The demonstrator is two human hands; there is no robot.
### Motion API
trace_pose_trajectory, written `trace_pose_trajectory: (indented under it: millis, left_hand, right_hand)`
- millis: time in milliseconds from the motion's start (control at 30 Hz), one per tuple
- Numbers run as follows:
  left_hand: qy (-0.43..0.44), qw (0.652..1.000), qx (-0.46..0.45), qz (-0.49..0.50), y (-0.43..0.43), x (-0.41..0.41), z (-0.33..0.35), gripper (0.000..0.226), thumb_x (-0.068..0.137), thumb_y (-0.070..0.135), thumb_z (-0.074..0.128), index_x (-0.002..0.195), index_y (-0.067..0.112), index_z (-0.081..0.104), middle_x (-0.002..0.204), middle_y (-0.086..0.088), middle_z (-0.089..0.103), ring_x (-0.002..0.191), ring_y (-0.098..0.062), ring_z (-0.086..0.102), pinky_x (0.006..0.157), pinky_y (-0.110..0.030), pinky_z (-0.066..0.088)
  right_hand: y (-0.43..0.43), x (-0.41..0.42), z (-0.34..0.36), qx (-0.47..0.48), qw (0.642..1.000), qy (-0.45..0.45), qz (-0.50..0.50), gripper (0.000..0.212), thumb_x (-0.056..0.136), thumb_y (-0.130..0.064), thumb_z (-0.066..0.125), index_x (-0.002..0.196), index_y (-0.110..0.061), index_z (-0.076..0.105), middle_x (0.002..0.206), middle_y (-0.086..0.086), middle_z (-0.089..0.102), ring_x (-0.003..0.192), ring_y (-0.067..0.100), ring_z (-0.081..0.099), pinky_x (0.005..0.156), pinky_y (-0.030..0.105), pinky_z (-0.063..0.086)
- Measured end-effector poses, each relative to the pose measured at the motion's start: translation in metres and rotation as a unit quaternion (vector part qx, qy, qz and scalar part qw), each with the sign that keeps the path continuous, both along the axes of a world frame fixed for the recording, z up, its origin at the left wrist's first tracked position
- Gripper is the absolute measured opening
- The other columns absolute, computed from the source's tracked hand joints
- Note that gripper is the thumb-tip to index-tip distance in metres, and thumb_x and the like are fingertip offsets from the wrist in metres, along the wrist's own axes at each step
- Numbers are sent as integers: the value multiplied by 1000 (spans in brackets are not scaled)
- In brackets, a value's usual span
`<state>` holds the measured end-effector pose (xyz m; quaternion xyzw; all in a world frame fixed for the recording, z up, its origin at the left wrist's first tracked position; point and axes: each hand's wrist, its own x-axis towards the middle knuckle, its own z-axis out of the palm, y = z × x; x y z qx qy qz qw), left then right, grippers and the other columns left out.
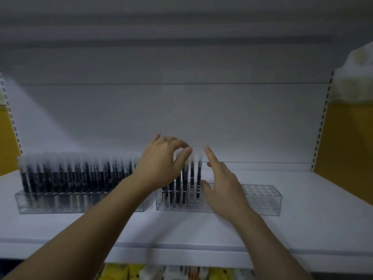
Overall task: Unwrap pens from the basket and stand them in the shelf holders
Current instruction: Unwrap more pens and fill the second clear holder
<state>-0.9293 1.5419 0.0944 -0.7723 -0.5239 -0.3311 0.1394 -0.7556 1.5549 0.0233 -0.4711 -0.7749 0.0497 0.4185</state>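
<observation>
- The shelf (201,229) is white; its front edge runs across the lower part of the view and its rear edge meets a plain back panel (181,118).
- The left holder (50,205), of clear plastic, stands toward the left edge of the shelf; a full row of dark pens (70,172) with pale caps stands upright in it.
- The right holder (262,197) stands just beside the left one, with a narrow gap between them; upright pens (184,184) fill only its left end; the holes at its right end are unfilled.
- The left hand (161,162) is above the junction of the two holders; its thumb and forefinger are curled with their tips close together at the cap of one pen; blur hides whether they grip the cap.
- The right hand (222,184) is in front of the middle of the right holder; its fingers are straight and slightly spread, the forefinger points up, and the thumb is near the holder top; it holds nothing.
- Open shelf surface lies between the holders and the front edge, and from the right holder to the right edge.
- Slotted uprights (323,118) bound the bay; blurred packaged goods (181,271) show below the front edge.
</observation>
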Motion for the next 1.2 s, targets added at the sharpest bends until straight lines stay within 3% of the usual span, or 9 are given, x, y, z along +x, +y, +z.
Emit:
trace_pose_trajectory:
  millis: [133,333,433,567,633,767,933,1200]
  left_hand:
    - [-8,1000,21,1,-29,-5,-8,32,96,41,47,120,27,61,123,8,62,117,-14,52,107,-32,31]
    - [-5,999,49,-7,-76,-10,-34,32,89,31,62,119,22,64,111,1,68,106,-21,57,93,-36,41]
    - [-2,999,37,-18,-97,-8,-56,34,90,33,60,122,22,61,114,3,66,107,-19,55,92,-36,41]
    - [-24,999,20,-36,-126,-6,-98,33,89,34,60,119,20,62,114,1,66,108,-23,56,91,-38,42]
    - [-25,999,2,-45,-137,-7,-128,32,87,34,58,115,19,63,109,0,67,104,-26,58,87,-41,46]
    - [-35,996,-64,-45,-152,-8,-196,35,81,34,57,111,18,65,104,-1,69,98,-28,61,83,-43,50]
    - [-73,980,-188,-3,-160,-9,-275,32,87,33,64,117,22,63,114,-1,66,106,-25,57,86,-37,46]
    - [-89,918,-383,40,-173,-19,-394,44,89,32,63,130,23,54,130,1,58,121,-21,50,99,-36,41]
  right_hand:
    - [-19,2,11,14,1000,-21,-18,78,94,-28,56,151,-42,5,142,-5,40,128,19,40,104,33,37]
    - [-64,-2,13,24,998,-49,-30,65,92,-30,59,149,-34,27,146,-8,36,132,20,37,111,37,34]
    - [-92,-7,-2,35,999,-35,-21,57,91,-28,61,143,-31,38,139,-8,43,125,15,43,107,34,38]
    - [-129,-9,-44,52,998,35,-1,38,88,-19,65,125,-24,56,113,-13,51,102,4,53,88,21,45]
    - [-144,-9,-76,46,997,57,-6,29,86,-16,66,114,-21,60,107,-10,56,93,2,55,81,25,49]
    - [-159,-9,-150,-27,998,51,-24,27,84,-17,68,110,-19,62,99,-8,56,88,8,57,79,35,51]
    - [-166,-12,-231,-174,984,-7,-23,36,89,-25,67,123,-21,57,120,0,55,110,16,54,79,22,38]
    - [-170,-19,-339,-324,945,-45,-22,45,88,-25,68,131,-20,53,133,1,49,122,19,48,89,24,39]
